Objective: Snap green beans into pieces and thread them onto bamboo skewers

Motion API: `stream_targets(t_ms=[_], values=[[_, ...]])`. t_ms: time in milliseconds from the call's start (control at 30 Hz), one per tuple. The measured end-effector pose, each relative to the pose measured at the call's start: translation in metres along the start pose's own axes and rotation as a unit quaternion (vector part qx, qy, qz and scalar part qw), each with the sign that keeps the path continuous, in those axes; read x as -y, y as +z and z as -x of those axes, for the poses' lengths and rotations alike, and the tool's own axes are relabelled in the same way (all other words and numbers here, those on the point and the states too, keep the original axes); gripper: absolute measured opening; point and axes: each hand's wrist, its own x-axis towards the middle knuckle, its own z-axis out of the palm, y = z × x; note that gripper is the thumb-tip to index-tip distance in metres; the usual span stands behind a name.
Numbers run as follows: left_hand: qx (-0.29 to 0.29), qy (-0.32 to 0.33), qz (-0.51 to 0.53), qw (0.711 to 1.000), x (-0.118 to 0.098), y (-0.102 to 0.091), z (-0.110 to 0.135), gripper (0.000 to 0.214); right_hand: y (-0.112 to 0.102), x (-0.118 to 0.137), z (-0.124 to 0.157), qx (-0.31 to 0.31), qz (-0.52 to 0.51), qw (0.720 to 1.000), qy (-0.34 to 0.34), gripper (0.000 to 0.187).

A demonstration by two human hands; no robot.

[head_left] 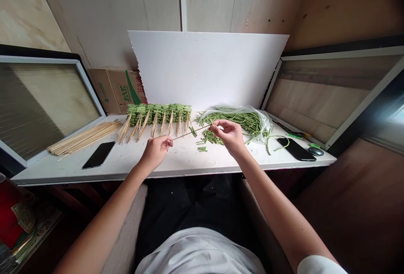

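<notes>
While I am threading, my left hand (154, 152) is pinching a skewer (183, 135) in its fingers, a bean piece (193, 131) is sitting midway along it, and my right hand (229, 137) is pinching its far end above the surface (176, 166), beside loose pieces (208, 137); another piece seems called for.

Two hands (154, 152), one skewer (189, 133), two smartphones (99, 155)

"What's the person holding?"

"A thin bamboo skewer (189, 134) — pinched between the left hand (155, 152) and the right hand (229, 136)."

"And beyond?"

"Rows of skewers threaded with short green bean pieces (159, 114) to the left — long green beans (240, 120) in a clear plastic bag (263, 124) to the right."
</notes>
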Motion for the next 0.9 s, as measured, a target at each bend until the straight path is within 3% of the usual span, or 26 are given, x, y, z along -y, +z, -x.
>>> stream_targets(t_ms=[200, 533, 700, 900], values=[[0.011, -0.010, 0.000, 1.000, -0.005, -0.001, -0.001, 0.026, 0.001, 0.005, 0.001, 0.001, 0.013, 1.000, -0.015, 0.031], [-0.107, 0.028, 0.007, 0.994, -0.014, 0.000, 0.001, 0.020, 0.010, 0.004, 0.001, -0.036, -0.022, 0.999, -0.003, 0.029], [-0.118, 0.052, -0.018, 0.991, -0.012, 0.000, 0.002, 0.023, 0.016, 0.004, 0.005, -0.033, -0.024, 0.999, -0.019, 0.031], [-0.093, 0.065, -0.004, 0.994, -0.008, 0.003, 0.002, 0.023, 0.017, -0.001, 0.006, -0.027, 0.000, 0.998, -0.056, 0.034]])
